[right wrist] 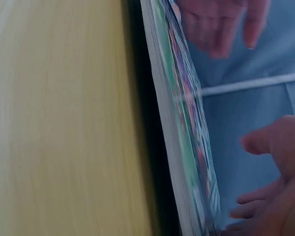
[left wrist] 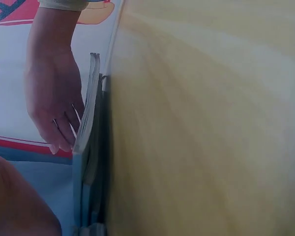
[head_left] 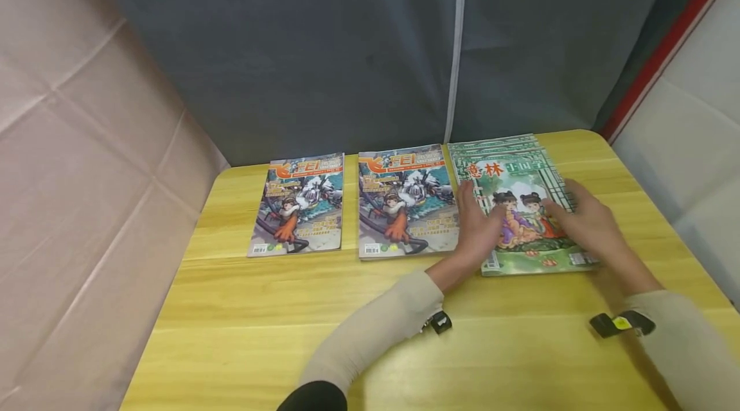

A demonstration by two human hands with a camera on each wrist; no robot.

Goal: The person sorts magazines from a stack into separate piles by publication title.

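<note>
Outstretched sleeves (head_left: pixel 376 327) (head_left: pixel 685 347), hands (head_left: pixel 476 225) (head_left: pixel 595 225) astride green magazines (head_left: pixel 525 212)

red 意林 (head_left: pixel 485 169) on green magazine (head_left: pixel 523 221); orange titles (head_left: pixel 399 158) on left magazine (head_left: pixel 303 209) and middle magazine (head_left: pixel 407 209) not legible

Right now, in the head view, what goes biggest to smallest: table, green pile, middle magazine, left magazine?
1. Table
2. Green pile
3. Middle magazine
4. Left magazine, only a bit smaller
</note>
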